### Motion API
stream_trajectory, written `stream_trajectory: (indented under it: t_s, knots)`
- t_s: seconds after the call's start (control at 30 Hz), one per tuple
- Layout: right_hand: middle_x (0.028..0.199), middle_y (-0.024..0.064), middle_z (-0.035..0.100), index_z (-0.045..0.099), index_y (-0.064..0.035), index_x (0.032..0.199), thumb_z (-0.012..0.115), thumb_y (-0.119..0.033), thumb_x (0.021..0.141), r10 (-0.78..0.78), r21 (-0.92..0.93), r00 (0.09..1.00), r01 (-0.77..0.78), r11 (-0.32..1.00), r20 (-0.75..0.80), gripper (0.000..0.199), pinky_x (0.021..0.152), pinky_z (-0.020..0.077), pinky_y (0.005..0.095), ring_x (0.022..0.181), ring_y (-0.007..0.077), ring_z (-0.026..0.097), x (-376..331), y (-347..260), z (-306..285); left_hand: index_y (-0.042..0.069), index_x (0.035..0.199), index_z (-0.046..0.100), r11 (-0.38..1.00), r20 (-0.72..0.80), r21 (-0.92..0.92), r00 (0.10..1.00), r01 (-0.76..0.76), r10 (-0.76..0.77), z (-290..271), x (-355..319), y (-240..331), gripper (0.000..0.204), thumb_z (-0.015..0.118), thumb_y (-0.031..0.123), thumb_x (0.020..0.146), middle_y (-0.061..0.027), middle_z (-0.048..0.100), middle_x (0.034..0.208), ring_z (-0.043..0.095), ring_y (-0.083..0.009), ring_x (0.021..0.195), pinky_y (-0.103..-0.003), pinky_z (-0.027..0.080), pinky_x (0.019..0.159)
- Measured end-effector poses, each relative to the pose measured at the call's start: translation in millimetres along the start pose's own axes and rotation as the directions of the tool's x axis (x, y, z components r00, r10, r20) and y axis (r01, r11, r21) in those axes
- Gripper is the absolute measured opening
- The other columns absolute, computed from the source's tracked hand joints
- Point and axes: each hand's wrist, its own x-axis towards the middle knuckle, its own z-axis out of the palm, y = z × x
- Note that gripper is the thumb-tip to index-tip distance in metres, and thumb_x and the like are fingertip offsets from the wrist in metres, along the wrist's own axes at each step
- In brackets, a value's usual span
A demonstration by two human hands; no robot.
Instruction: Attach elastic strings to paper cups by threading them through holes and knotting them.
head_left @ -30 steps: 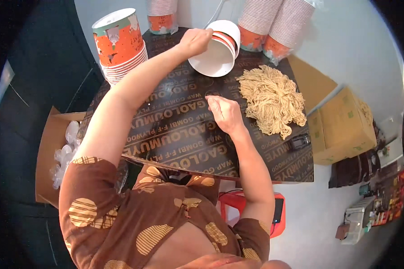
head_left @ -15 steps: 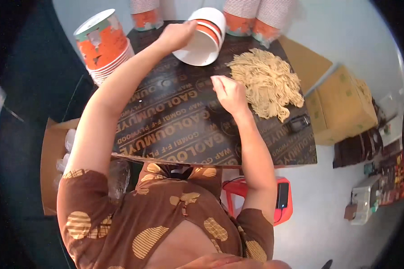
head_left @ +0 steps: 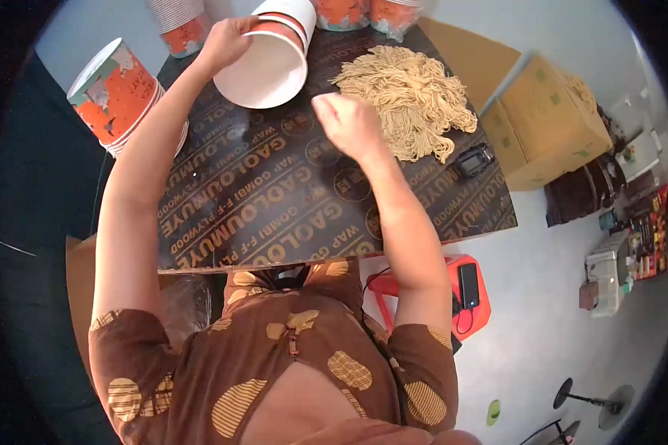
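A short stack of paper buckets (head_left: 263,73), white inside with orange outer walls, lies tipped over at the back of the dark board table, mouths toward me. My left hand (head_left: 228,44) is closed on the rim of the nearest bucket at its upper left. My right hand (head_left: 349,124) hovers over the table between the buckets and a heap of cream yarn-like strands (head_left: 412,100). Its fingers are curled in; what they hold, if anything, is hidden.
An upright stack of orange buckets (head_left: 115,100) stands at the left, with more wrapped stacks (head_left: 341,13) along the back. A small black device (head_left: 473,159) sits at the table's right side. Beyond it is an open cardboard box (head_left: 549,122). A red stool (head_left: 471,297) carries a phone-like device.
The whole view has shifted. The nearest bucket has come left and closer, its mouth facing me more fully, with my left hand still on its rim. My right hand stays curled near the strands.
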Motion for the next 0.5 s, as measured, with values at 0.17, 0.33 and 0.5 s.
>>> stream_trajectory:
  t_s: [0.17, 0.33, 0.5]
  knots:
    - [0.063, 0.0195, 0.058, 0.058, -0.0041, 0.071, 0.054, -0.033, 0.092, 0.212, -0.037, 0.959, -0.223, 0.974, -0.189, 0.036, 0.053, 0.0438, 0.0463, 0.059, 0.0403, 0.058, 9.4, 32.4, -29.6, -0.002, 0.113, 0.063, 0.895, 0.146, -0.32, 0.949, 0.311, -0.278, -22.7, -6.8, -3.5, 0.035, 0.052, 0.006, 0.08, -0.005, 0.066, 0.084, 0.061, -0.0089, 0.075, -0.027, 0.05, 0.069]
    - [0.068, 0.0191, 0.062, 0.064, -0.0019, 0.076, 0.057, -0.025, 0.086, 0.369, -0.253, 0.921, -0.39, 0.886, -0.127, 0.026, 0.061, 0.0469, 0.0429, 0.064, 0.0363, 0.061, 14.2, 50.2, -65.1, 0.001, 0.07, 0.051, 0.816, 0.127, -0.429, 0.92, 0.387, -0.37, -61.9, -39.6, 24.1, 0.014, 0.057, 0.011, 0.077, -0.0001, 0.051, 0.062, 0.049, -0.0074, 0.057, -0.027, 0.041, 0.052]
    - [0.073, 0.0168, 0.066, 0.068, -0.0022, 0.084, 0.061, -0.017, 0.083, 0.49, -0.261, 0.858, -0.443, 0.858, 0.154, 0.016, 0.064, 0.0481, 0.0372, 0.067, 0.0291, 0.065, 11.9, 36.6, -89.1, -0.003, 0.066, 0.046, 0.9, 0.004, -0.195, 0.918, 0.39, -0.397, -82.9, -74.3, 35.6, 0.024, 0.06, 0.015, 0.075, -0.0081, 0.055, 0.061, 0.053, -0.0163, 0.059, -0.033, 0.045, 0.058]
